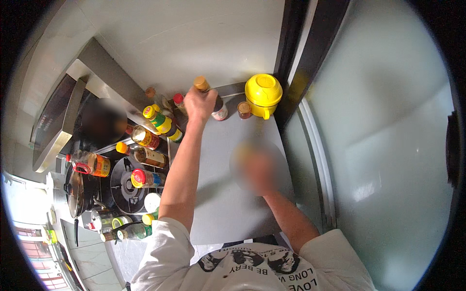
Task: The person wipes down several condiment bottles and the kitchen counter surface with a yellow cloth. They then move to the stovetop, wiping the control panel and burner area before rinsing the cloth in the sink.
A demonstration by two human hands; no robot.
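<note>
My left hand (199, 104) grips a dark glass bottle (220, 109) by its neck, just below the gold cap. The bottle leans over the far part of the grey countertop (218, 152); whether its base touches the surface I cannot tell. Low over the middle right of the counter is my right hand (261, 174), covered by a blurred patch. Something yellowish shows at its fingers, too blurred to name. Beyond it stand a small jar with a brown lid (244, 110) and a yellow lidded pot with a handle (264, 96).
Several sauce and oil bottles, among them a yellow-capped one (164, 123), line the counter's left side by the gas burner (129, 185). A lidded pan (77, 196) sits farther left, under a range hood (60, 127). A frosted glass panel (393, 145) bounds the right.
</note>
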